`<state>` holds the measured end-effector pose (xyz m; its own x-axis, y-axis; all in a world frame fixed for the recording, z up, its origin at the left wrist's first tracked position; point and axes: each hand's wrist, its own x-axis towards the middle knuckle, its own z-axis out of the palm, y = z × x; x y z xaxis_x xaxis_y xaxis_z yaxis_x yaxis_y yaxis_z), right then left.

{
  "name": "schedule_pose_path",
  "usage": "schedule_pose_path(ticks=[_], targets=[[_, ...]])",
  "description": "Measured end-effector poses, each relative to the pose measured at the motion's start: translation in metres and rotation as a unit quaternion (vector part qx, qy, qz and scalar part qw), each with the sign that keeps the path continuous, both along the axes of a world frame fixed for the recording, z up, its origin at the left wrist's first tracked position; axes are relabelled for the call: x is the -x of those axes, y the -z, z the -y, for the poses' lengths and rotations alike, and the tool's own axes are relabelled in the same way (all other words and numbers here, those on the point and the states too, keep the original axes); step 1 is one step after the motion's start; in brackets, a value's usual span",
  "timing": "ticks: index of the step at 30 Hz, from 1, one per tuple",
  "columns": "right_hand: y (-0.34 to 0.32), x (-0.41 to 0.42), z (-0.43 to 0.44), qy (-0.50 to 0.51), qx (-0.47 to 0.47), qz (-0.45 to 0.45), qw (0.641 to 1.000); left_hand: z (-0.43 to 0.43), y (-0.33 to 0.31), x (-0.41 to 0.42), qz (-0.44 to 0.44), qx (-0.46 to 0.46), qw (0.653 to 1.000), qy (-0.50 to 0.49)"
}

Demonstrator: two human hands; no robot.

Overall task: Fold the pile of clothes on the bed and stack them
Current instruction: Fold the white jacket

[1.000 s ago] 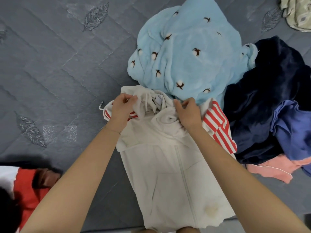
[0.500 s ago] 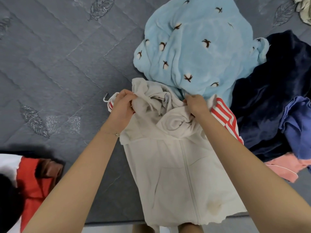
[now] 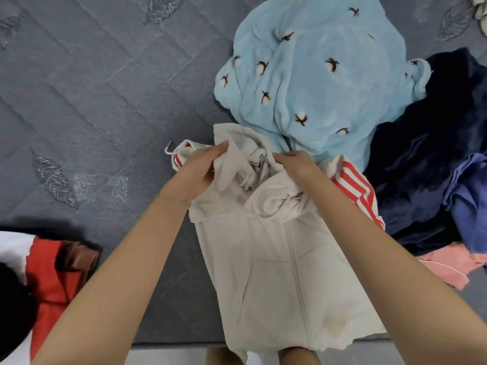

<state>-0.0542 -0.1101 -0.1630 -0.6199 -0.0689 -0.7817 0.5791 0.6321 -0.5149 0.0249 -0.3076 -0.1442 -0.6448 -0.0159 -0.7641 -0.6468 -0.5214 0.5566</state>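
Hoodie [image 3: 284, 272]: cream, zip-front, laid front-up on the bed; hem at the near edge, hood end farther away and bunched up.
Stain [image 3: 334, 322]: yellowish patch near the hem, just right of the zip.
Left hand [image 3: 195, 169]: fingers curled, pinching a fold of hood fabric left of the collar; thin bracelet [image 3: 181, 201] at the wrist.
Right hand [image 3: 295, 164]: fingers curled down into the cloth right of the collar, gripping it; fingertips buried, exact hold not readable.
Striped sleeve [image 3: 355, 188]: red and white, showing from under the hoodie's right shoulder; a smaller striped bit beside the left hand.
Drawstring [image 3: 170, 148]: white cord end lying on the cover, just left of the left hand.
Blue fleece [image 3: 316, 69]: light blue, small dark-and-white motifs, heaped just beyond the hood, touching it.
Navy garment [image 3: 434, 154]: dark, plush, right of the fleece.
Purple garment [image 3: 471, 201]: crumpled on the navy one, far right.
Pink garment [image 3: 448, 264]: below the navy one, at the right.
Bed cover [image 3: 92, 88]: grey, quilted, leaf pattern.
Red-and-white cloth [image 3: 50, 280]: lower left, partly cut off.
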Motion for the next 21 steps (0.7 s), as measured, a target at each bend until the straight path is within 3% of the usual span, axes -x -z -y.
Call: schedule_pose_path(ticks=[5,9,14,18,21], targets=[[-0.007,0.001,-0.002,-0.012,0.007,0.011,1.000,0.009,0.006,-0.003,0.026,0.068,0.997,0.037],[-0.011,0.000,-0.004,-0.010,0.074,-0.080,0.994,0.013,0.008,-0.005,-0.012,0.131,0.989,0.063],[-0.038,0.010,-0.002,0.061,0.144,-0.185,0.970,0.011,-0.006,0.001,-0.079,0.175,0.981,-0.002],[-0.060,0.027,0.003,0.105,0.155,-0.265,0.946,0.012,-0.024,0.018,-0.164,0.206,0.964,-0.039],[-0.075,0.043,0.007,0.131,0.142,-0.316,0.929,0.011,-0.039,0.040,-0.181,0.273,0.943,-0.064]])
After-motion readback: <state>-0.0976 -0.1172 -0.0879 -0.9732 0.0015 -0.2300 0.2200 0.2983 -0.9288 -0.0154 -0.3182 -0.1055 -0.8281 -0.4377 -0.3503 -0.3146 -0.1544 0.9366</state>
